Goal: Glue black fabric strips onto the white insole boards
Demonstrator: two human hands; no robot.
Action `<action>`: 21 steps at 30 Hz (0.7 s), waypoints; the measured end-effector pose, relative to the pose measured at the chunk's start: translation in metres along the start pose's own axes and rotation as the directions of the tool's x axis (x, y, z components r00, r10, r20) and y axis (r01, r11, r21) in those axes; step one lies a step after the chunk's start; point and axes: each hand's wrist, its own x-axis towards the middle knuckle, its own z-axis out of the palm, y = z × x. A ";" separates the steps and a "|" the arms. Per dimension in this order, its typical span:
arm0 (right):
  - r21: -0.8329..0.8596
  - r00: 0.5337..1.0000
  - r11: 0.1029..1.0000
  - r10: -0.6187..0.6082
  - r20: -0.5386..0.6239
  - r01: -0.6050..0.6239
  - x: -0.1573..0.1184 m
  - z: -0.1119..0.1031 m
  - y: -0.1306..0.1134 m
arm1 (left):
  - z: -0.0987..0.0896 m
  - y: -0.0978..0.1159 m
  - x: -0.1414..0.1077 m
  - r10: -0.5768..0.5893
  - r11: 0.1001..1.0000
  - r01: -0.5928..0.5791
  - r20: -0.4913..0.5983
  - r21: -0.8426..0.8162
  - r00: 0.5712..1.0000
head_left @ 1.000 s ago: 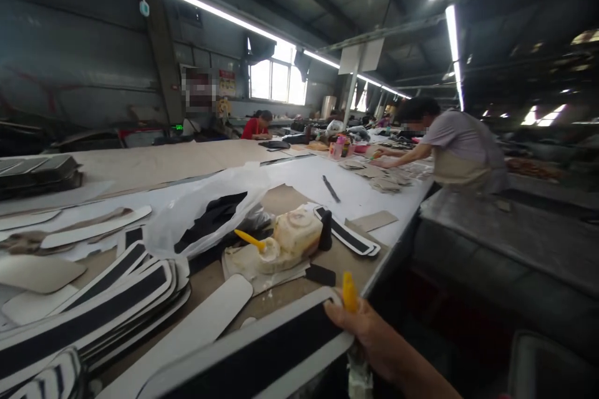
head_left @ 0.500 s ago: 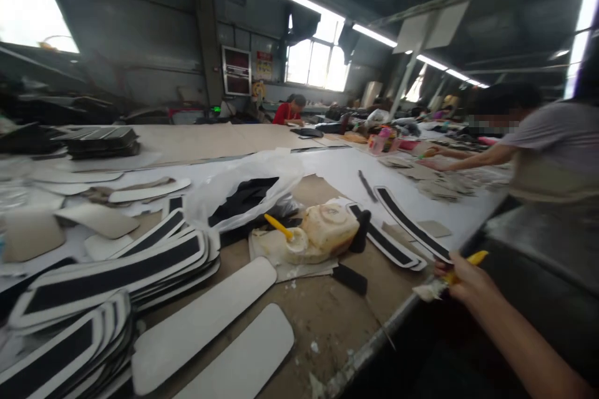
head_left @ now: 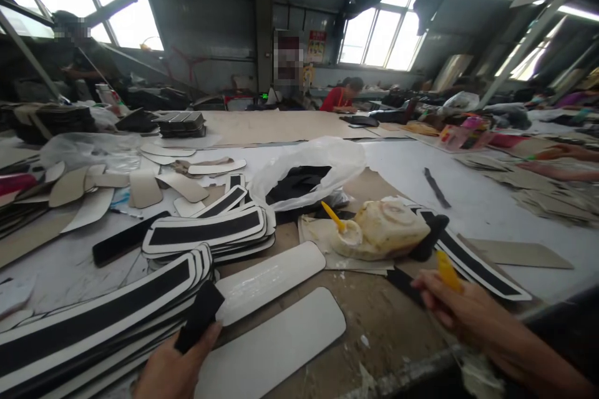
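My left hand [head_left: 180,361] is closed on a black strip [head_left: 201,315], held over a stack of white-edged black strips [head_left: 98,305]. My right hand [head_left: 461,312] is closed around a yellow-handled brush [head_left: 449,271]. Its whitish, blurred head hangs below the hand, by the table edge. The right fingertips are at another black strip [head_left: 402,280]; I cannot tell whether they pinch it. Between the hands lie two pale, round-ended panels, the farther panel [head_left: 281,277] with a shiny patch and the nearer panel [head_left: 281,343] matt.
A yellowed plastic container [head_left: 393,230] lies with a second yellow handle [head_left: 332,215] standing in its opening. Behind it, a plastic bag [head_left: 322,162] holds black pieces. More white-edged strips [head_left: 486,268] lie at right. A co-worker's hands [head_left: 561,162] are over pale pieces at far right.
The view has turned left. My left hand has come into view with a black strip. My right hand has moved from the white-edged strip to the black strip near the container, still holding the brush.
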 end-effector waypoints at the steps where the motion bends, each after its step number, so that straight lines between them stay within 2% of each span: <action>1: 0.007 0.997 1.000 -0.003 0.081 0.002 0.000 0.020 -0.015 | 0.004 -0.002 0.005 -0.015 1.000 0.016 0.025 -0.009 1.000; 4: -0.008 0.963 0.991 -0.127 0.239 0.132 0.003 0.062 -0.048 | 0.013 -0.007 0.014 -0.042 0.997 0.048 0.087 -0.064 0.995; 7: -0.045 0.942 0.973 -0.208 0.262 0.227 0.004 0.078 -0.058 | 0.011 -0.004 0.015 -0.061 0.987 0.080 0.134 -0.142 0.989; 11: -0.102 0.948 0.958 -0.242 0.207 0.267 -0.004 0.076 -0.059 | -0.004 0.012 0.002 -0.100 0.961 0.152 0.220 -0.232 0.970; 14: -0.139 0.960 0.956 -0.239 0.146 0.259 -0.018 0.068 -0.059 | -0.018 0.012 -0.016 -0.136 0.951 0.199 0.260 -0.235 0.956; 16: -0.156 0.970 0.959 -0.221 0.103 0.235 -0.029 0.063 -0.057 | -0.024 0.000 -0.029 -0.175 0.939 0.241 0.259 -0.246 0.950; 21: -0.177 0.986 0.970 -0.164 0.030 0.166 -0.049 0.057 -0.035 | -0.025 -0.052 -0.050 -0.249 0.908 0.307 0.224 -0.284 0.942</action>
